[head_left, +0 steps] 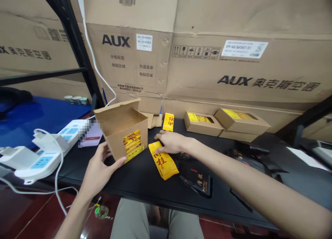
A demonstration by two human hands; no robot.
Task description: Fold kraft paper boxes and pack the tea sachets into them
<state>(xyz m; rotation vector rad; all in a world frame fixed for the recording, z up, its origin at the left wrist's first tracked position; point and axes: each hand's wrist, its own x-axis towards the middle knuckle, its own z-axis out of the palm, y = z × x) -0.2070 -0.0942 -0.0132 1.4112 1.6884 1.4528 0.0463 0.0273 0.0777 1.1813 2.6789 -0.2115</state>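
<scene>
My left hand (103,166) grips the lower part of a brown cardboard box (116,142), thumb on its front and fingers round its left side. The box stands with its lid flap up, and yellow packets (132,142) show through its front window. My right hand (172,142) reaches over a yellow packet (164,161) with red lettering that lies on the black table. Its thumb is at the packet's upper end and its fingers stretch forward; a firm hold does not show. Another yellow packet (168,122) lies just beyond the fingers.
Black packets (198,180) lie right of the yellow one, with more (249,159) under my right forearm. Closed window boxes (203,123) stand at the back right. A white power strip (46,159) with plugs and cables lies left. Large cartons (233,69) form the back wall.
</scene>
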